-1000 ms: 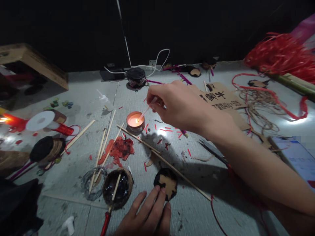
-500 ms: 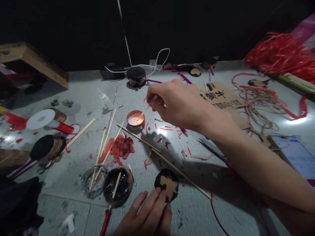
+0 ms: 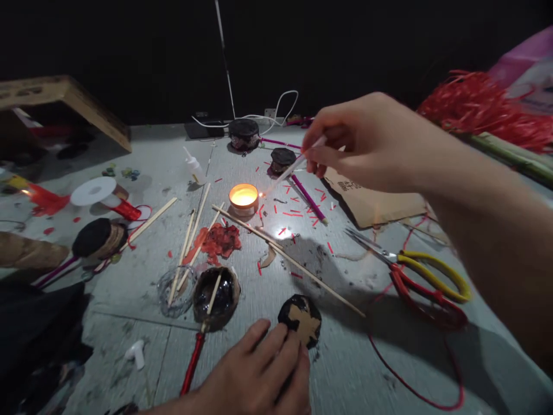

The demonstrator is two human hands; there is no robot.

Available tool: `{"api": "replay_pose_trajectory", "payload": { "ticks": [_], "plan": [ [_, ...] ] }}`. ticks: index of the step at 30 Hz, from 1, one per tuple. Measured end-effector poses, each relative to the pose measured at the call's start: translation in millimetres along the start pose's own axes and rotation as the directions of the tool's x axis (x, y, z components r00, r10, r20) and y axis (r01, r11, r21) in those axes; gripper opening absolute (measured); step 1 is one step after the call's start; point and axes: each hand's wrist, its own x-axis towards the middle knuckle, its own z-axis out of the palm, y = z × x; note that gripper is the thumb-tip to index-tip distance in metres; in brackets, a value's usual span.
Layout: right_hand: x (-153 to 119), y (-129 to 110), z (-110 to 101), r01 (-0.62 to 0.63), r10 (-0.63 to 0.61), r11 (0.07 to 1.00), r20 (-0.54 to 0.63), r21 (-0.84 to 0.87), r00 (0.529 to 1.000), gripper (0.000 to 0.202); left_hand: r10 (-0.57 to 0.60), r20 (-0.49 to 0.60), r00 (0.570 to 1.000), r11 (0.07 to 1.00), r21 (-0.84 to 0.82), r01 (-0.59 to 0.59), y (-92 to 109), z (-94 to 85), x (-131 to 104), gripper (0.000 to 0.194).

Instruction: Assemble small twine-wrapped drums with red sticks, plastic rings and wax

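Note:
My right hand [image 3: 345,141] pinches a thin translucent white glue stick [image 3: 287,170], slanted down to the left. A small glow or flame sits at the stick's lower tip, just right of a lit tealight candle [image 3: 244,199]. Near the front, my left hand [image 3: 272,369] lies palm down, its fingertips touching the lower left of a black-edged disc [image 3: 305,323] with bare cardboard in its middle. Left of that hand sits a dark shiny bowl-shaped drum half [image 3: 216,297], a wooden stick across it and a red-wrapped handle [image 3: 192,363] below.
Scissors [image 3: 415,271] lie below my right forearm. Wooden sticks [image 3: 302,268], red wax [image 3: 220,242] and red scraps surround the candle. Finished small drums [image 3: 244,135] stand at the back. A ribbon spool [image 3: 97,193], glue bottle [image 3: 194,167] and cardboard piece [image 3: 375,202] lie about.
My right hand has drawn the glue stick out of the candle, up and to the right, and its tip now glows. My left hand stays by the disc. The view has shifted slightly.

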Motion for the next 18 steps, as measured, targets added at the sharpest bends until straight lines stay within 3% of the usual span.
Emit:
{"api": "replay_pose_trajectory", "payload": {
  "ticks": [5,11,18],
  "plan": [
    [-61,15,-18,-0.049,0.046,0.975,0.018,0.217,0.999,0.01,0.054,0.042,0.998,0.997,-0.054,-0.051,6,-18.8,6,0.025],
    [-138,31,-9,-0.151,0.129,0.906,0.08,0.396,0.988,0.026,0.07,0.075,0.995,0.997,-0.025,-0.068,13,-29.3,7,0.032],
    [-168,34,18,-0.272,0.192,0.861,0.222,0.43,0.956,0.027,0.059,0.063,0.996,0.998,0.028,-0.061,16,-26.6,8,0.03]
  ]
}}
